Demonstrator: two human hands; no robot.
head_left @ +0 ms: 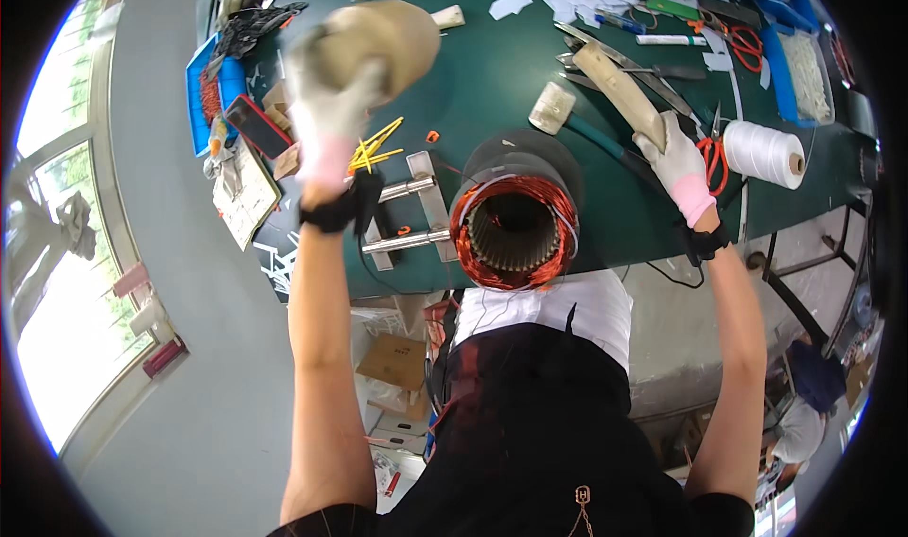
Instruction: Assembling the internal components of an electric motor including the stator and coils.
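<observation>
A white thread spool [759, 154] lies at the right of the green workbench [487, 73]. A blue bin [782, 88] containing white pieces is located beyond the spool. At the left, a red-edged phone [257, 127] lies beside a second blue bin [197, 125]. A cardboard box [392, 360] sits below bench level.

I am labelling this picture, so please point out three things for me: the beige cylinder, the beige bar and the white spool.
Beige cylinder [402, 43]: head view, on its curved side.
Beige bar [616, 87]: head view, middle of its length.
White spool [759, 152]: head view, on the wound thread.
</observation>
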